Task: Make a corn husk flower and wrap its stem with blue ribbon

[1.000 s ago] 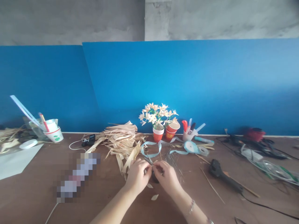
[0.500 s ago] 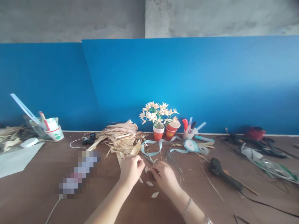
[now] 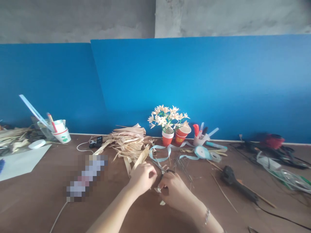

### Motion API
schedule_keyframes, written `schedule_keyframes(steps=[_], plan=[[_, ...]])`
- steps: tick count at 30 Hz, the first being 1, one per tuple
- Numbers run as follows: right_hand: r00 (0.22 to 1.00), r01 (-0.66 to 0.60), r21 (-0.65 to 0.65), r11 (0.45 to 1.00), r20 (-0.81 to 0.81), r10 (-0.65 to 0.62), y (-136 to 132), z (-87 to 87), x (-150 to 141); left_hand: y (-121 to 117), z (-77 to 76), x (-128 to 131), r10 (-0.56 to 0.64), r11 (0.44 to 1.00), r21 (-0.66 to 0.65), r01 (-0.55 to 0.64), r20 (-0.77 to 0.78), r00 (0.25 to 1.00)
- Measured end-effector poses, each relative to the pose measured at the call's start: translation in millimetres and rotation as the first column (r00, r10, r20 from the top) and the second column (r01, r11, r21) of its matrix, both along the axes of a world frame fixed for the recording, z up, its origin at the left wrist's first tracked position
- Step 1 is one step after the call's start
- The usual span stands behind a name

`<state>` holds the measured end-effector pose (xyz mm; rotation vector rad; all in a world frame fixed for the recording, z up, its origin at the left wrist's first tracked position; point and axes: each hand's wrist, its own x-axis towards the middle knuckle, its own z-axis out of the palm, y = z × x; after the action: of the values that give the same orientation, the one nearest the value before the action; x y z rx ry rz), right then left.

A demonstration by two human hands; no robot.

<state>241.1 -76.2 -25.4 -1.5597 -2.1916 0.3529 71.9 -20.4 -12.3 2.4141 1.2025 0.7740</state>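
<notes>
My left hand [image 3: 143, 178] is closed, thumb against fingers, just in front of the dried husk pile [image 3: 130, 142]. A pale husk strip [image 3: 143, 156] rises behind its knuckles; whatever the fingers hold is hidden. My right hand [image 3: 177, 191] is low over the table with curled fingers, pinching at a small pale husk petal [image 3: 157, 190]. Another petal [image 3: 162, 203] lies under that hand, partly covered. Scissors [image 3: 157, 165] lie beyond the right hand, one dark handle loop close to its knuckles.
Husk flowers [image 3: 165, 116] stand in red paper cups [image 3: 167, 139] at the back. Pale blue ribbon [image 3: 201, 152], thin wires [image 3: 183, 166] and a pen cup [image 3: 199, 140] are nearby. A black glue gun [image 3: 239, 184] with cord is right; a white paper cup [image 3: 63, 136] is left.
My right hand has moved in over the loose petals, covering most of them, and its fingers have curled. My left hand has shifted slightly right and nearer. The whole view has swung a little left.
</notes>
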Motion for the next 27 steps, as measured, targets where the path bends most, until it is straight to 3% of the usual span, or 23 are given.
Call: schedule_keyframes(steps=[3,6,11,19,27], plan=[[0.998,0.003,0.020,1.000,0.068,-0.004,1.5,-1.8,-3.0,-4.4,-2.2,1.2,-0.177,0.984,-0.045,0.174,-0.054,0.983],[0.991,0.003,0.023,1.000,0.136,-0.007,2.3,-1.2,-5.5,-6.0,-6.0,1.2,-0.232,0.972,-0.058,0.226,-0.111,0.966],[0.981,0.004,0.011,1.000,0.194,-0.006,3.9,-1.5,-6.5,-4.1,-6.8,-1.7,-0.240,0.971,-0.026,0.239,-0.158,0.958],[0.998,0.003,0.051,0.999,0.063,-0.006,2.0,-0.1,-6.5,3.5,-8.3,-8.9,-0.124,0.980,0.126,0.157,-0.236,0.964],[0.993,-0.057,0.054,0.997,0.104,0.051,4.4,-3.6,-12.3,3.0,-5.6,-5.7,-0.105,0.985,0.117,0.128,-0.188,0.977]])
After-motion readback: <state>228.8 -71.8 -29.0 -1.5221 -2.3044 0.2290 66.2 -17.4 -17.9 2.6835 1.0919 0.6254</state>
